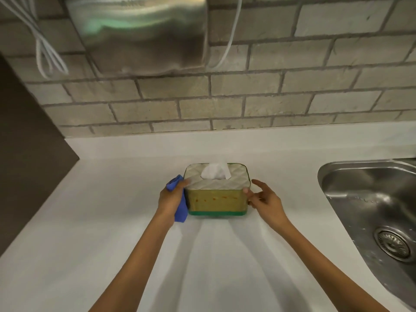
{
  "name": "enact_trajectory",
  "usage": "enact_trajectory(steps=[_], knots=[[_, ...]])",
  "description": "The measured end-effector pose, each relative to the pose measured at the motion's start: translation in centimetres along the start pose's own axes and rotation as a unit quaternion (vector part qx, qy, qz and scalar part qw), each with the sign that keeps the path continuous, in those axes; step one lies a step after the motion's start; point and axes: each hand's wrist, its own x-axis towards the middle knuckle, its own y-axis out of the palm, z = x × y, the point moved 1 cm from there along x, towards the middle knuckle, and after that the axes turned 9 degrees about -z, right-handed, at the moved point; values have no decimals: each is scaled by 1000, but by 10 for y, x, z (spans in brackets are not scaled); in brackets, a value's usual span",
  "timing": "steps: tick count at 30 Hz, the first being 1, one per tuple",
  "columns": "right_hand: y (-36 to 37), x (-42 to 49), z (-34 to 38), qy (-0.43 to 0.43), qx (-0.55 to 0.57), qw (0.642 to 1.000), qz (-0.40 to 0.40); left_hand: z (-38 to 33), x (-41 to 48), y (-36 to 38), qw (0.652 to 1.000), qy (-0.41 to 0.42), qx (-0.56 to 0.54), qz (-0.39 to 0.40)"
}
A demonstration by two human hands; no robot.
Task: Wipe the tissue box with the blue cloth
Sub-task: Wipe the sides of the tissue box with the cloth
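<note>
A tissue box (216, 199) stands on the white counter, with a pale quilted lid, a yellowish front marked by small red stains, a green base and a white tissue (215, 171) sticking up. My left hand (171, 197) holds a bunched blue cloth (180, 207) pressed against the box's left side. My right hand (264, 199) touches the box's right side near its front corner, thumb on the lid's corner, other fingers spread and apart from the box.
A steel sink (369, 206) with a drain (392, 244) lies to the right. A brick wall rises behind the white counter (112, 221), with a metal dispenser (141, 32) and white cables (47, 52) on it. A dark panel (24, 143) stands at left.
</note>
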Motion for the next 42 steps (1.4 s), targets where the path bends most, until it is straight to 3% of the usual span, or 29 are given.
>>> enact_trajectory(steps=[8,12,17,20,25,29,32,42], knots=[[-32,-59,4,2,7,1000,28,19,-66,-32,999,36,35,-19],[-35,-60,6,16,17,999,44,16,-78,-38,998,47,49,-17],[-32,-49,1,-26,-18,999,39,14,-86,-31,996,77,39,-35],[-24,-35,-8,-23,33,997,59,15,-90,-25,993,93,47,-57],[-5,-13,-10,36,134,977,160,17,-93,-16,983,155,35,-94],[9,-4,-7,44,159,973,160,21,-100,-6,951,274,59,-132],[14,-3,-6,48,168,973,151,27,-102,4,909,353,154,-161],[21,4,-9,73,164,970,164,35,-99,27,851,390,291,-197]])
